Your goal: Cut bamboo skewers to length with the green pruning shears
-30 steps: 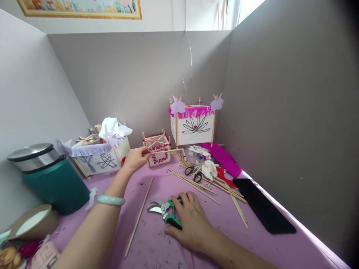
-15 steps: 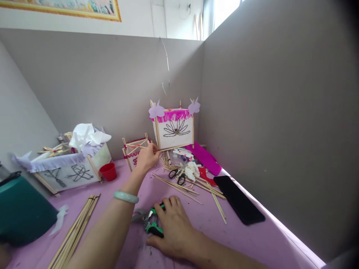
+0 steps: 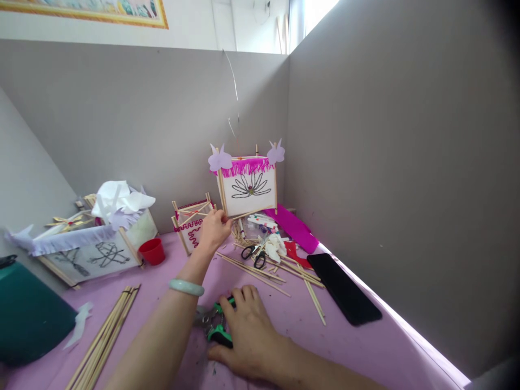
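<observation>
From where I sit watching this feed, the flower lantern (image 3: 247, 184) looks the furthest along: its white panel carries a drawn flower, with a pink fringe along the top and two lilac paper butterflies on the upper corners. The left hand (image 3: 213, 230), with a pale green bangle (image 3: 186, 287) on its wrist, is pinching a thin wooden stick (image 3: 252, 210) at the lantern's lower edge, though I can't tell whether the stick is fixed to it. The right hand (image 3: 247, 338) is well apart, low on the pink tabletop (image 3: 345, 352), and closed over the green-handled pruning shears (image 3: 217, 330). The small frame (image 3: 190, 227) looks less finished to me, with a wavy red trim on one panel and crossed sticks at the top, but no fringe or butterflies that I can see. A second lantern (image 3: 87, 260) at the left has crumpled white paper (image 3: 122, 197) heaped on top of it. Nearby stands a red cup (image 3: 151, 252), and from this angle I can't see inside it. Beyond the hands, a clear bag (image 3: 252, 230) sits by the scissors (image 3: 252, 255) and the loose sticks (image 3: 252, 273), while a tied bundle of sticks (image 3: 103, 338) lies at the lower left.
</observation>
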`<action>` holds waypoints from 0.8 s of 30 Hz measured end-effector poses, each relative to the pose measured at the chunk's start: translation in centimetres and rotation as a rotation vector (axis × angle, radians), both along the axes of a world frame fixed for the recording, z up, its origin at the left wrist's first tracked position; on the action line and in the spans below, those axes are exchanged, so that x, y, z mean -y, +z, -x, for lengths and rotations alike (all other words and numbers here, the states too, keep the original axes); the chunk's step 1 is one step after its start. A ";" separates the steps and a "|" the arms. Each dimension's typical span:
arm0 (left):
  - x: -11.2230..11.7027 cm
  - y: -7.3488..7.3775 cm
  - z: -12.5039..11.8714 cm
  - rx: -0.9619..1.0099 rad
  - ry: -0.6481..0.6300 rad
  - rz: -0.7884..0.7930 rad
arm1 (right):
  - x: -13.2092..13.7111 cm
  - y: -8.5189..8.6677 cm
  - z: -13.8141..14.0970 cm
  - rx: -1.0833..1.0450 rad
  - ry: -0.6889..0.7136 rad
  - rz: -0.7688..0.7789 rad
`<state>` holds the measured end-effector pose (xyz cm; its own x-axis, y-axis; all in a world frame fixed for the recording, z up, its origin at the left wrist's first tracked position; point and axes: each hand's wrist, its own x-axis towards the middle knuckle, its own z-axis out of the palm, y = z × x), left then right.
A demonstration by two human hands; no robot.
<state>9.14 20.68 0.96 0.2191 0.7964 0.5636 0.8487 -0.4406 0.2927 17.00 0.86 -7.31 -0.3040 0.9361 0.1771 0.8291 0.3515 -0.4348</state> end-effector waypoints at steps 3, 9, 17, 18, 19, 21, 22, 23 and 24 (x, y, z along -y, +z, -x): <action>-0.2 -0.1 0.1 -0.001 0.007 -0.030 | 0.0 0.0 0.0 0.001 0.003 0.007; -0.1 0.0 0.0 0.009 -0.011 -0.082 | 0.0 0.0 0.1 0.023 0.000 0.002; 0.0 -0.3 -0.1 0.007 -0.082 -0.144 | -0.1 0.3 0.1 0.025 0.014 0.016; 0.0 -0.4 -0.2 0.000 -0.080 -0.135 | -0.1 0.3 0.1 0.023 0.013 0.011; 0.0 -0.4 -0.2 -0.006 -0.077 -0.127 | -0.1 0.2 0.1 0.022 0.013 0.005; 0.0 -0.4 -0.5 -0.010 -0.076 -0.128 | -0.1 0.1 0.0 0.022 0.014 0.001; 0.0 -0.4 -0.6 -0.006 -0.080 -0.137 | 0.0 0.1 0.0 0.021 0.013 -0.001; 0.0 -0.4 -0.8 -0.001 -0.087 -0.150 | 0.0 0.1 0.0 0.019 0.012 -0.001; 0.0 -0.4 -0.9 0.004 -0.095 -0.166 | 0.0 0.2 0.0 0.018 0.010 -0.001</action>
<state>10.06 20.67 0.57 0.2869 0.6678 0.6868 0.7997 -0.5617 0.2122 16.99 0.86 -7.15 -0.3159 0.9329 0.1729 0.8333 0.3600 -0.4196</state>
